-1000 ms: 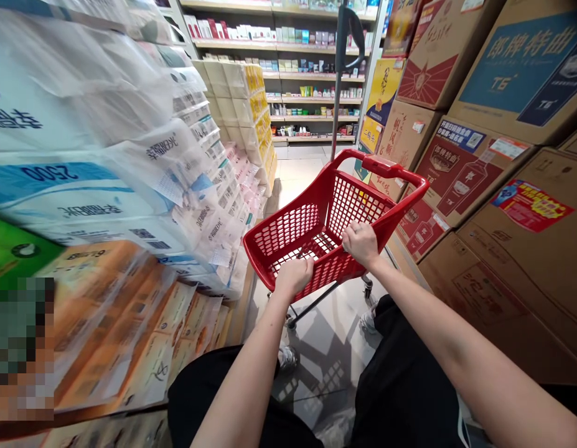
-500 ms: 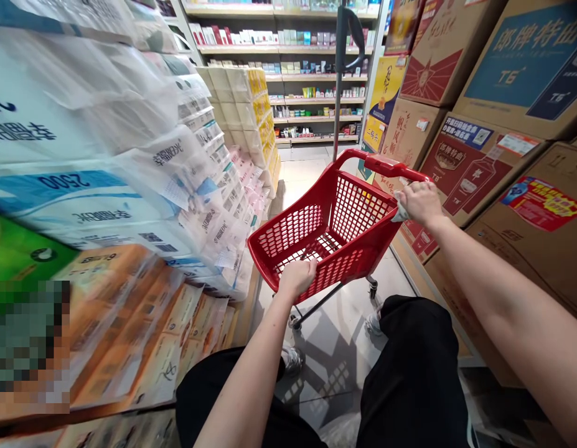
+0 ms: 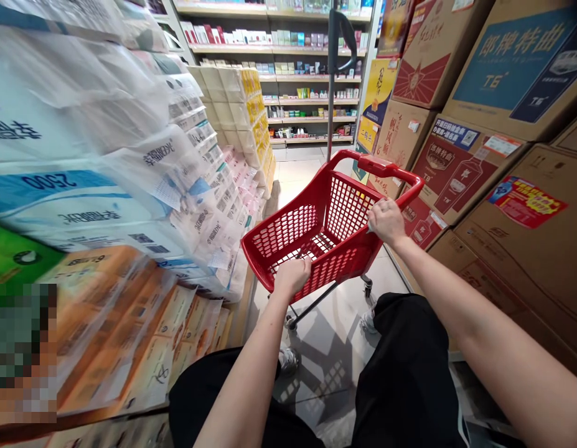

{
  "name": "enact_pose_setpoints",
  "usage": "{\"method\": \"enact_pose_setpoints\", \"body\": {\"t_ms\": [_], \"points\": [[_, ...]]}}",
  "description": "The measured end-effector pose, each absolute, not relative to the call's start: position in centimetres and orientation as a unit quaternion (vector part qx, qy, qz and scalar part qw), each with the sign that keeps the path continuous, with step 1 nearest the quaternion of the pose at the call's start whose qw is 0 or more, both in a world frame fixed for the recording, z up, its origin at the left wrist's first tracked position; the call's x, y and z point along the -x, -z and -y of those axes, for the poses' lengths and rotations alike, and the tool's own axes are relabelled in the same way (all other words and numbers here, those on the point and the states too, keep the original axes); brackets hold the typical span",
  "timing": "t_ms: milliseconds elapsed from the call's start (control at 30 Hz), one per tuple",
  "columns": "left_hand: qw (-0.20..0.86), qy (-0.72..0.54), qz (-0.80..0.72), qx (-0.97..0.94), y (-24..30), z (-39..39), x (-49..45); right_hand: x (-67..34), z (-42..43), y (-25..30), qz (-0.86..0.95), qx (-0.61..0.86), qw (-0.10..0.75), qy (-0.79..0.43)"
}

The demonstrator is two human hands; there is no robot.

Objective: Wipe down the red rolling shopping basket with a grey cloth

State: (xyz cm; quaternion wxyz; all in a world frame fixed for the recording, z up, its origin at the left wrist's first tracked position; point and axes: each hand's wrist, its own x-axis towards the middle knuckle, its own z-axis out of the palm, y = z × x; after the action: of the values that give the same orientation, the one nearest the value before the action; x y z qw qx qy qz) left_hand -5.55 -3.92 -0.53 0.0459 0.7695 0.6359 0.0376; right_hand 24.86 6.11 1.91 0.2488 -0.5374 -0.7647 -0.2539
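Note:
A red plastic shopping cart [image 3: 348, 269] with grid-patterned basket walls stands before me on the tiled floor, its basket holding nothing. My left hand [image 3: 292, 275] is closed over the near side rim of the basket. Further along that rim, toward the handle, my right hand [image 3: 387, 221] presses down with bent fingers. A small bit of white cloth [image 3: 371, 225] shows beneath those fingers; most of it is hidden. The cart's red handle bar [image 3: 381, 165] is beyond my right hand, touched by neither hand. Behind it rises a grey pole with a looped grip [image 3: 343, 43].
Wrapped paper packs [image 3: 129, 149] are stacked high on the left, with orange packs [image 3: 96, 311] nearer me. Cardboard cartons [image 3: 460, 168] line the right side. Shelves of small boxed goods [image 3: 279, 79] stand at the back. My knees flank the narrow floor strip [image 3: 316, 354].
My right hand has moved left and down from the handle's corner onto the basket's side rim, with the white cloth. My left hand keeps its hold. The view has shifted slightly.

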Motion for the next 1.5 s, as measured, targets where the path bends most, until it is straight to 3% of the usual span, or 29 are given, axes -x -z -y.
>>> {"method": "enact_pose_setpoints", "body": {"t_ms": [233, 400, 567, 967, 1433, 1500], "points": [[0.032, -0.051, -0.639, -0.767, 0.6, 3.5, 5.0, -14.9, -3.1, 1.9, 0.78, 0.548, 0.245, 0.176], [0.035, -0.051, -0.647, -0.76, 0.3, 2.9, 5.6, -14.0, -1.7, 1.2, 0.841, 0.458, 0.252, 0.139], [0.043, -0.046, -0.652, -0.756, 0.1, 2.4, 6.1, -16.0, -2.3, 0.0, 0.92, 0.322, 0.189, 0.115], [0.044, -0.04, -0.644, -0.763, 0.2, 1.9, 6.2, -16.6, -6.0, -1.5, 0.949, 0.234, 0.04, 0.209], [0.047, -0.037, -0.639, -0.767, 0.7, 1.6, 5.8, -28.4, -11.5, -4.6, 0.91, 0.348, 0.005, 0.226], [0.045, -0.044, -0.635, -0.77, 0.7, 1.6, 5.7, -29.3, -12.0, -4.6, 0.901, 0.38, 0.054, 0.201]]}}
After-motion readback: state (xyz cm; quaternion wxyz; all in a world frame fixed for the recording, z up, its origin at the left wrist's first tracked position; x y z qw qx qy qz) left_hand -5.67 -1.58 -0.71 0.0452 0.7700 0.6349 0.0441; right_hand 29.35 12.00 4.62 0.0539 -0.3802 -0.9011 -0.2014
